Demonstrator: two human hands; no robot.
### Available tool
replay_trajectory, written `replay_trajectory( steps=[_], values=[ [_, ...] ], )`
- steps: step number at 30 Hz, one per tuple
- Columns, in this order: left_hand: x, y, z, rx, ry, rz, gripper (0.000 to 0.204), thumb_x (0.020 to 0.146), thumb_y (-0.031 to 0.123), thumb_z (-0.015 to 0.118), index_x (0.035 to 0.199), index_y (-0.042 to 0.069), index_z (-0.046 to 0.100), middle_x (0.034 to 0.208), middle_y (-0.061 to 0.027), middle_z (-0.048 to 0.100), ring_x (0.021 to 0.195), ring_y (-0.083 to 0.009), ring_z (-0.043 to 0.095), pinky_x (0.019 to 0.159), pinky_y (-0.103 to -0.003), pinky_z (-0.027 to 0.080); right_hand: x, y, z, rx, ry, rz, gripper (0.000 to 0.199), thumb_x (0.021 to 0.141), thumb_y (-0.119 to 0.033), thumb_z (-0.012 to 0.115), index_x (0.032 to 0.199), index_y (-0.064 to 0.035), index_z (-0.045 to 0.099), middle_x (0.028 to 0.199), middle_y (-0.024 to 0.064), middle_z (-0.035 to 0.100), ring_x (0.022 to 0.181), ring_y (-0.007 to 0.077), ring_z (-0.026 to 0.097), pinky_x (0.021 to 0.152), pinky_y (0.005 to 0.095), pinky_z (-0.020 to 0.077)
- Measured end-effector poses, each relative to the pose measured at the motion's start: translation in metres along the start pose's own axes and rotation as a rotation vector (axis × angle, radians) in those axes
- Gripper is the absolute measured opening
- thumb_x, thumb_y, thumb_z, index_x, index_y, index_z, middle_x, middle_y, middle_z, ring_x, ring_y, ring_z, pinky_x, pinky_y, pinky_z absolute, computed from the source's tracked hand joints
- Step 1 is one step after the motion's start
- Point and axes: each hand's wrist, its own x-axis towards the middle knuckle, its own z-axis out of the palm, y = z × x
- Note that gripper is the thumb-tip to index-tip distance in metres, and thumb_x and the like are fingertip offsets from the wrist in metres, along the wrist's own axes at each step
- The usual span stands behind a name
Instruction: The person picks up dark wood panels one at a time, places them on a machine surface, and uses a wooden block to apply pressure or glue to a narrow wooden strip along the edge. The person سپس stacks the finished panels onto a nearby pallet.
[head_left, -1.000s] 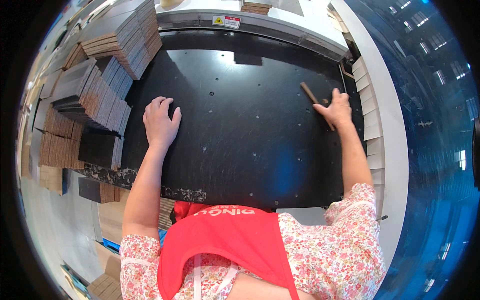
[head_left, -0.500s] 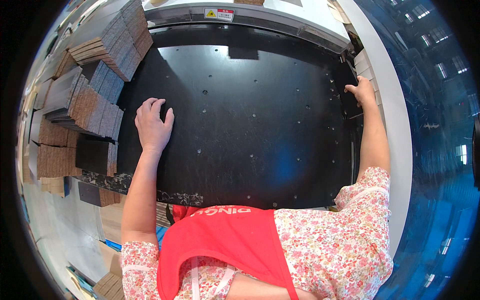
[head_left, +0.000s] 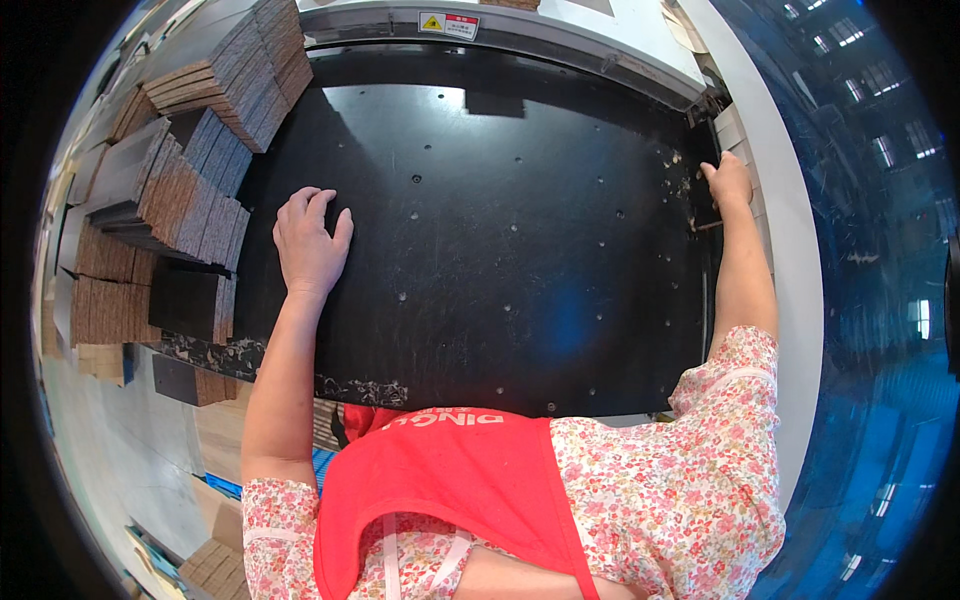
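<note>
My left hand (head_left: 309,240) rests palm down on the left side of a wide black work surface (head_left: 500,280). Its fingers are spread, with nothing in them. At the surface's right edge, my right hand (head_left: 732,182) is closed, its thumb stretched left over a narrow dark panel (head_left: 702,200). Its other fingers are bent down and mostly hidden, so what they grip does not show clearly. Stacked dark-faced boards (head_left: 180,200) with brown edges stand just left of my left hand.
A taller board stack (head_left: 240,80) leans over the far left corner. White machine housing with a warning label (head_left: 448,24) borders the far side. Pale blocks (head_left: 732,130) line the right edge beside a white rail (head_left: 795,290). Shiny blue sheeting (head_left: 870,330) lies beyond.
The view has shifted slightly. My right hand has turned a little at the right edge, its thumb now nearer the fingers. My left hand stays spread on the black surface.
</note>
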Motion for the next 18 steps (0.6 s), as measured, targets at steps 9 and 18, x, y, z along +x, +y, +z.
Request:
replay_trajectory(
  steps=[9, 18],
  values=[
    [0.001, 0.001, -0.001, 0.003, 0.008, 0.008, 0.034, 0.087, 0.028, 0.070, 0.116, 0.011, 0.065, 0.124, -0.0051, 0.057, 0.121, -0.0277, 0.050, 0.105, -0.044, 0.039, -0.006, -0.004, -0.003, -0.016, -0.020, 0.005, 0.036, 0.089, -0.034, 0.073, 0.106, -0.0038, 0.062, 0.111, 0.0195, 0.070, 0.108, 0.0385, 0.066, 0.089, 0.0502, 0.0538],
    [0.000, -0.002, 0.001, 0.000, 0.018, 0.014, 0.034, 0.087, 0.027, 0.070, 0.116, 0.011, 0.066, 0.124, -0.0054, 0.057, 0.120, -0.0277, 0.051, 0.104, -0.045, 0.039, -0.007, -0.032, -0.009, -0.423, 0.313, -0.369, 0.015, 0.093, -0.019, 0.057, 0.107, -0.0147, 0.063, 0.102, 0.0069, 0.072, 0.106, 0.0301, 0.065, 0.081, 0.0491, 0.0559]
  ],
)
